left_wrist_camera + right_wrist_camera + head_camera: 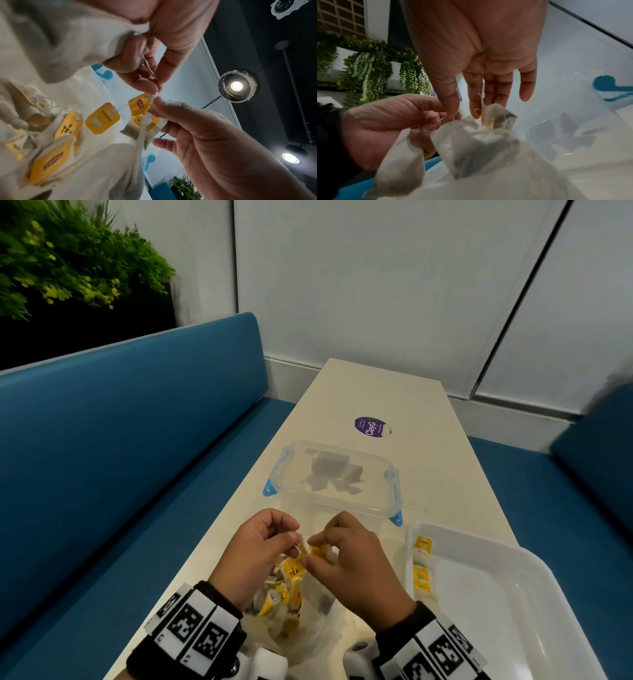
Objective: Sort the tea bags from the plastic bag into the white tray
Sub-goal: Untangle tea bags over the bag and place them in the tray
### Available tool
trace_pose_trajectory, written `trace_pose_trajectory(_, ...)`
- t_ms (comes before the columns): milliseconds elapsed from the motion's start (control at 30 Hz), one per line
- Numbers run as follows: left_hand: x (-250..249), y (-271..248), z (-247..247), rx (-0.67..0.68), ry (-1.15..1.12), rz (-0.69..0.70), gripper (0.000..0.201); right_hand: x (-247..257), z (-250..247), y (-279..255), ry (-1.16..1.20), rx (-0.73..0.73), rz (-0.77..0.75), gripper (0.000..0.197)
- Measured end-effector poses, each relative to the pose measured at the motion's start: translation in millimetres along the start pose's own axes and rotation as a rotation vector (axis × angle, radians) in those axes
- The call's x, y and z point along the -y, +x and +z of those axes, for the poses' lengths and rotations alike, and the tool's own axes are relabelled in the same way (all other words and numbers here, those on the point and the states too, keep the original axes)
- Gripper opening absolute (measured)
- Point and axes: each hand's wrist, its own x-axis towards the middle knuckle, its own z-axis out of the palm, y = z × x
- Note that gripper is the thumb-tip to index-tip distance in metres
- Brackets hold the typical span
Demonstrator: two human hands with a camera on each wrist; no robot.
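Note:
A clear plastic bag [310,642] lies on the table's near end, holding several tea bags [284,594] with yellow tags. Both hands hover just above it, fingertips almost meeting. My left hand [297,541] [158,86] pinches a thin string [149,67] and has a tea bag's paper tucked under its lower fingers. My right hand [310,550] [464,115] pinches a tea bag [145,129] [498,119] together with its yellow tag [139,104]. The white tray [534,559] stands to the right, with a few tea bags [423,571] lined along its left wall.
A clear lidded box with blue clips [394,491] sits just beyond the hands, dark squares inside it. Further along the cream table [376,392] is a purple sticker [370,426]. Blue bench seats [120,440] flank the table on both sides.

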Motion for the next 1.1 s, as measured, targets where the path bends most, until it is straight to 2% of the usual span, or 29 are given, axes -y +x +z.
trace_pose_trajectory(167, 1.2, 3.6, -2.5, 0.016, 0.001, -0.082, 0.019, 1.1, 2.5, 3.7, -0.071, 0.02, 0.009, 0.035)
trace_pose_trajectory(300, 0.7, 4.9, -1.1, 0.037, -0.01, -0.095, 0.021, 1.5, 4.1, 5.4, -0.028, 0.037, 0.045, 0.027)
trace_pose_trajectory(400, 2.0, 5.4, 0.2, 0.031, 0.005, -0.081, 0.019, 0.2, 5.3, 5.6, -0.021, 0.003, 0.076, 0.017)
trace_pose_trajectory(500, 5.1, 5.4, 1.0, -0.014, 0.047, -0.011, 0.015, -2.1, 3.8, 3.7, -0.017, -0.033, 0.11, 0.013)
trace_pose_trajectory(567, 7.5, 5.9, 1.0, -0.052, 0.055, 0.037, 0.014, -1.5, 2.6, 2.2, 0.033, -0.064, 0.121, 0.004)
trace_pose_trajectory(667, 10.3, 6.9, -0.6, -0.091, 0.081, 0.076, 0.013, 2.3, 0.7, -1.0, 0.106, -0.088, 0.138, 0.021)
trace_pose_trajectory(733, 10.9, 6.7, -1.2, -0.103, 0.087, 0.095, 0.014, 5.5, -2.5, -2.0, 0.153, -0.09, 0.167, 0.025)
trace_pose_trajectory(867, 8.1, 4.5, 0.2, -0.099, 0.042, 0.112, 0.014, 5.7, -4.9, -1.8, 0.309, -0.091, 0.232, 0.021)
trace_pose_trajectory(1000, 8.3, 4.0, -0.4, -0.097, -0.018, 0.113, 0.015, 3.3, -5.7, -1.1, 0.526, -0.021, 0.333, 0.012)
trace_pose_trajectory(1100, 8.7, 4.2, -0.5, -0.095, -0.044, 0.109, 0.013, 2.5, -5.9, -0.8, 0.581, -0.001, 0.32, 0.009)
